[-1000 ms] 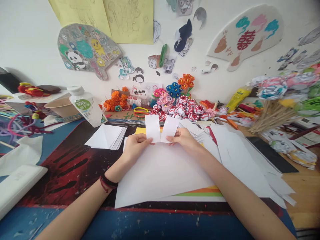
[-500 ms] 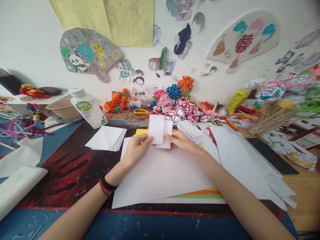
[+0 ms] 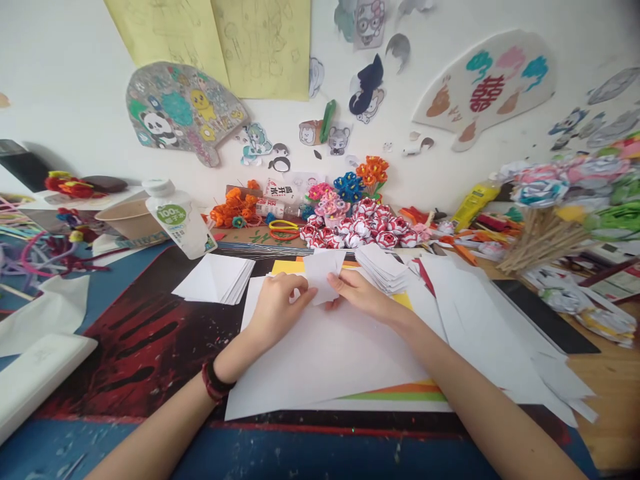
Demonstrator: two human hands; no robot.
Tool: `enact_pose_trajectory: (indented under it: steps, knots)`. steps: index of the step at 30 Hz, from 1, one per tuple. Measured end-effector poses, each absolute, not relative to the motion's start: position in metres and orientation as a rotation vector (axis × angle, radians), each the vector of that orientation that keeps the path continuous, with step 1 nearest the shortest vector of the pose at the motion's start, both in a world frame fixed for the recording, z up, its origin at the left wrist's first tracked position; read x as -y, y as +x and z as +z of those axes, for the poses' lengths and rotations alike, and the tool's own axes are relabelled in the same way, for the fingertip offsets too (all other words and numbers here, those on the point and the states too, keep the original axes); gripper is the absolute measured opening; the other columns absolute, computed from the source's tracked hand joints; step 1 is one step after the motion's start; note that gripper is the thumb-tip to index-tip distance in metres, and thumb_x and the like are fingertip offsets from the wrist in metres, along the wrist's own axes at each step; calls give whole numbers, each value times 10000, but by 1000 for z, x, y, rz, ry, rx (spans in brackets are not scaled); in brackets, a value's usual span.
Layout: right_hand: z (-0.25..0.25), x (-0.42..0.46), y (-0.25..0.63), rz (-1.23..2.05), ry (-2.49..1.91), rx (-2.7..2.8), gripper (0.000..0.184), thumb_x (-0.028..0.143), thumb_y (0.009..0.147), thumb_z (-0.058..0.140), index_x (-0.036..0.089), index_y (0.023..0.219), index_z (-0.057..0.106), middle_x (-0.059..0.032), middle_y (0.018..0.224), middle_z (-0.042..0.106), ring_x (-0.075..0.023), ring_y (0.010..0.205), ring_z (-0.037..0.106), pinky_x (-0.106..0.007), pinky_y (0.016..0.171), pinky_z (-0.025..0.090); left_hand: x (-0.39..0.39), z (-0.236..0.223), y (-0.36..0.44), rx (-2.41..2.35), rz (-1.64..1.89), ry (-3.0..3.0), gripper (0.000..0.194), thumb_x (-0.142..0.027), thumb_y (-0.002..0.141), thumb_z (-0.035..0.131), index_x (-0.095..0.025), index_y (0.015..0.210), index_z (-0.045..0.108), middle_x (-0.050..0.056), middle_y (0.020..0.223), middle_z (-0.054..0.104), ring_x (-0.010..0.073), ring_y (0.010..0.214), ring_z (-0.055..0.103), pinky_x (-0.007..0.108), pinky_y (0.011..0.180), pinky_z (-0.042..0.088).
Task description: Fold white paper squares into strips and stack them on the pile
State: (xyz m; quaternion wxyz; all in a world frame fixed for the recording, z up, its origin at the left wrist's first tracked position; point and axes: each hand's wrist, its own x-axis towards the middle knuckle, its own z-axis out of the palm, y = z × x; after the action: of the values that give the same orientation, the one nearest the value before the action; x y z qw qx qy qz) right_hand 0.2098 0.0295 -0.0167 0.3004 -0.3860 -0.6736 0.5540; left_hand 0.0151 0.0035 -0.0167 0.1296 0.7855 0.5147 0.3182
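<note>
Just above a large white sheet, a small white paper piece stands upright between my hands. My right hand pinches its right side, thumb in front and fingers behind. At its lower left corner, my left hand has thumb and forefinger curled closed on the edge. Whether one piece or two are held together cannot be made out. To the left lies a stack of white paper squares; behind my right hand is another fanned stack of cut paper.
A white bottle stands at back left. Red-and-white paper flowers line the back, before the wall. Loose white sheets and a dark flat slab lie at right. A white case sits at front left.
Two paper pieces were held apart, one in each hand; now they appear as one overlapping piece, lower and tilted. My left hand has moved slightly right and down.
</note>
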Motion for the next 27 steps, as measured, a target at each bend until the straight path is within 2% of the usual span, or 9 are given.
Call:
enact_pose_trajectory:
  steps: [3,9,17,22,27]
  knots:
    - [-20,-32,211,1239,-1050,1874,454,583,890,472,154,921,619,-54,825,651,-186,721,630,-296,641,486,-3,-16,14,-1540,906,2321,252,-321,870,587,-182,660,570,-22,673,650,144,652,546,306,694,309]
    - [-25,-36,213,793,-1083,2075,424,517,937,423,162,783,596,-26,722,595,-175,693,542,-273,616,383,-2,-17,13,-1600,989,2475,206,-301,924,524,-186,764,585,-5,752,656,158,716,553,311,684,304]
    - [-19,-34,214,719,-1041,2134,366,465,962,409,172,832,587,-24,771,594,-166,712,543,-271,649,368,1,-14,12,-1673,1003,2611,247,-319,959,457,-178,793,574,10,761,649,166,712,536,320,709,314]
    - [-19,-33,213,644,-1041,2140,374,475,955,419,190,738,527,-28,783,547,-162,714,506,-276,645,367,1,-15,12,-1667,1020,2587,209,-322,960,457,-190,876,595,9,773,670,165,715,550,318,716,317]
    - [-20,-32,210,596,-1056,2133,375,432,966,415,185,691,482,-22,818,480,-134,680,459,-264,618,352,1,-17,11,-1666,1011,2579,241,-310,955,462,-181,802,596,8,716,664,157,666,538,314,709,324]
